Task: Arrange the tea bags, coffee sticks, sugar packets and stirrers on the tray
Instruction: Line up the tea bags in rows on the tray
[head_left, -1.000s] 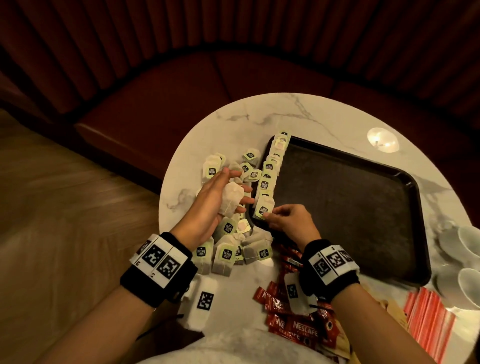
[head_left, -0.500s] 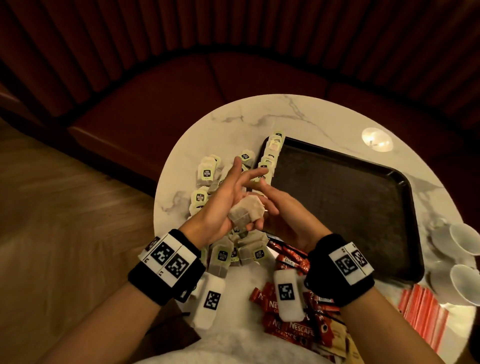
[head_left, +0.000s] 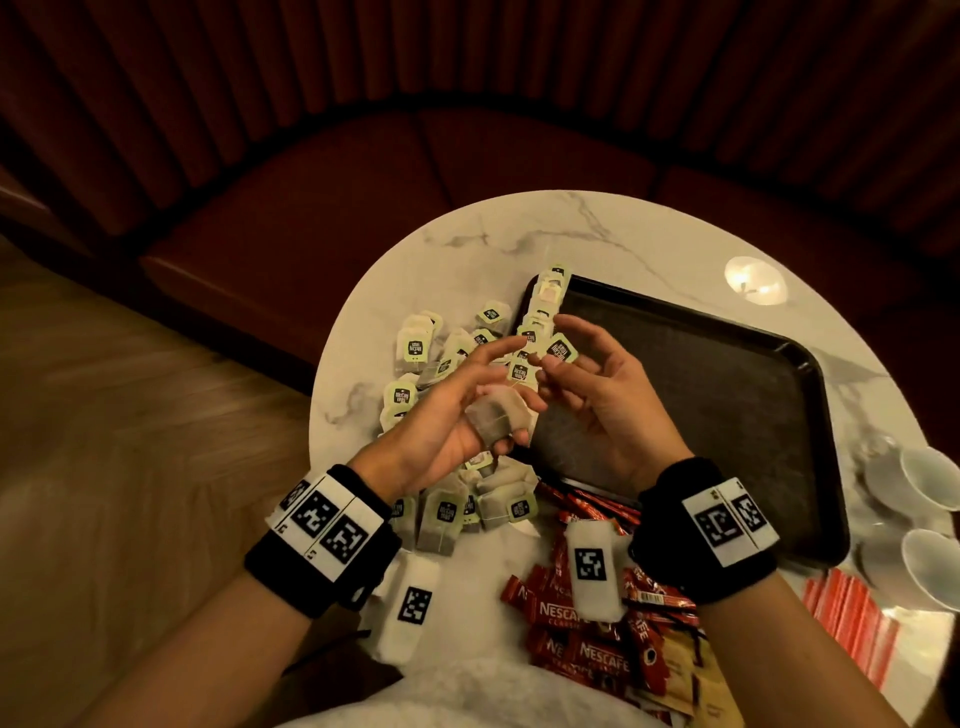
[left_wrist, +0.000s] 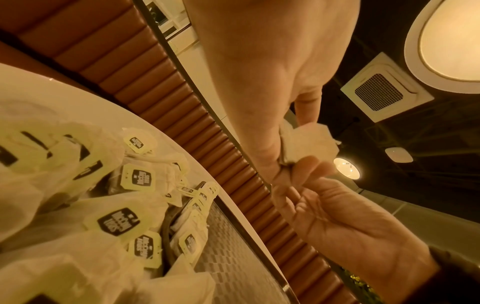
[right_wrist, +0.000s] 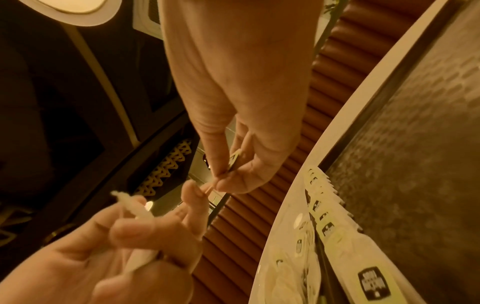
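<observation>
My left hand (head_left: 483, 415) grips a tea bag (head_left: 498, 421) above the tray's near left corner; the bag (left_wrist: 309, 142) shows crumpled in its fingers in the left wrist view. My right hand (head_left: 587, 384) pinches that bag's green tag (head_left: 561, 351) between thumb and finger, the tag (right_wrist: 235, 162) held a little away from the bag, a thin string between them. A row of tea bags (head_left: 543, 306) lines the left edge of the black tray (head_left: 701, 415). Loose tea bags (head_left: 415, 348) lie heaped on the marble table (head_left: 519, 244) to the left.
Red Nescafe coffee sticks (head_left: 571, 613) are piled at the near edge under my right wrist. Red-striped packets (head_left: 852, 618) lie at the near right, white cups (head_left: 930, 478) beside the tray's right side. A red bench curves behind the table.
My right hand left the row at the tray's edge, came to the left hand and took the tag. Both hands rose, and the tag now stands apart from the bag.
</observation>
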